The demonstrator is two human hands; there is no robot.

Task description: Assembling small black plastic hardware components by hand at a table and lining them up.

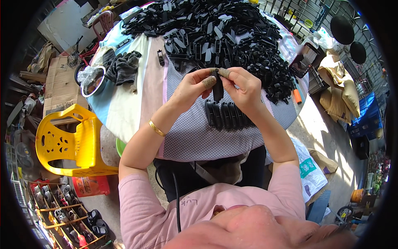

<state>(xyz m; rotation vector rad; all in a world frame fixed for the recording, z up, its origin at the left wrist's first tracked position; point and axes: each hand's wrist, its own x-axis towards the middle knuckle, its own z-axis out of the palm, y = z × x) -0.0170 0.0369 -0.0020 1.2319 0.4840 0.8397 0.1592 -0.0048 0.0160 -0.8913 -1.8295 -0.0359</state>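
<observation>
A slim black plastic part [217, 91] hangs upright between my two hands over the near side of the table. My left hand [192, 85] pinches its upper end from the left, thumb and finger closed on it. From the right, my right hand [243, 86] also pinches the top of the part. Tan-grey covers wrap some of the fingertips. Just below my hands, several similar black parts [226, 115] stand side by side in a neat row. Beyond my hands spreads a large heap of loose black plastic parts [215, 35]. My fingers hide the held part's top end.
A patterned cloth [190, 139] covers the round table. On its left lie a single black piece [161, 58], dark gloves [122, 66] and a white-rimmed bowl [94, 85]. An orange spool [297, 96] is at the right edge. A yellow chair [85, 143] stands left.
</observation>
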